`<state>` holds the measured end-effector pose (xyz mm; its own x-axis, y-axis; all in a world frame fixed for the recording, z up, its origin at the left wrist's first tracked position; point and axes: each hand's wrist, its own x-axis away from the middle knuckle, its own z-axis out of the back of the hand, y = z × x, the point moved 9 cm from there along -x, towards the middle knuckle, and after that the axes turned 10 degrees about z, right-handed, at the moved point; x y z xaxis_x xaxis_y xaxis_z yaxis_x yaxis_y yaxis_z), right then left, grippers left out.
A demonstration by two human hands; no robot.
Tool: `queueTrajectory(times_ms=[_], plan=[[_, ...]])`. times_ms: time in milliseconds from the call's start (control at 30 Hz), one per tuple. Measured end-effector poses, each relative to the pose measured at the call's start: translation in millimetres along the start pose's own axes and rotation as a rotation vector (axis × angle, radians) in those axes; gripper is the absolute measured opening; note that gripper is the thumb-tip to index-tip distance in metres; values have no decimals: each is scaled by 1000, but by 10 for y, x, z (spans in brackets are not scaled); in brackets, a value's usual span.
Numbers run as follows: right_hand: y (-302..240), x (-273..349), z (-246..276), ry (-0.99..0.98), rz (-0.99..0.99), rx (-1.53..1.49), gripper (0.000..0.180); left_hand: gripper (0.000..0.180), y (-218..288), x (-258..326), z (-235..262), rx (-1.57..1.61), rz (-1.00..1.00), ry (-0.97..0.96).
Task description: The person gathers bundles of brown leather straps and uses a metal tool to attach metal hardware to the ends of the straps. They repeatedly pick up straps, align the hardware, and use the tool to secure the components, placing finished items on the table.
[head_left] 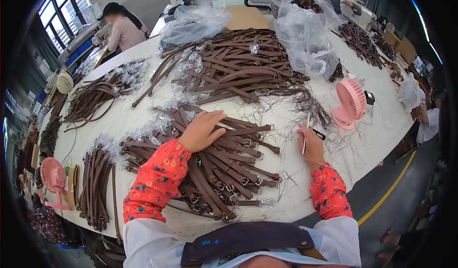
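Note:
My left hand (203, 130) lies with its fingers stretched out on a fanned pile of brown belts (229, 160) with silver buckles. Clear plastic wrapping covers the belts' far left ends. To the right of the pile, my right hand (310, 143) is closed around a slim metal tool (308, 120) with a black part showing beside the fingers; its exact kind is hard to make out. It is held over the white tabletop, next to a heap of loose dark threads (307, 107). Both forearms wear red flowered sleeve covers.
A larger heap of brown belts (248, 67) lies at the back, with clear plastic bags (305, 39) beside it. More belt bundles (96, 187) lie at left. Pink fans stand right (349, 101) and left (53, 177). A person (125, 29) sits at the back left.

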<state>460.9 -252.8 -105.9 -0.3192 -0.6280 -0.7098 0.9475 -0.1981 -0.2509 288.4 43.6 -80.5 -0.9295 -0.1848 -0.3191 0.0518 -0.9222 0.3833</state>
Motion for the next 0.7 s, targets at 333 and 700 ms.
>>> queueTrajectory(times_ms=[333,700], plan=[[79,69,-23,-13,-40,-4,26,34,-33,145,-342,-4,21,-386],[5,-28,-59,-20,-40,-90,13,28,101,485,-33,78,55,-327]])
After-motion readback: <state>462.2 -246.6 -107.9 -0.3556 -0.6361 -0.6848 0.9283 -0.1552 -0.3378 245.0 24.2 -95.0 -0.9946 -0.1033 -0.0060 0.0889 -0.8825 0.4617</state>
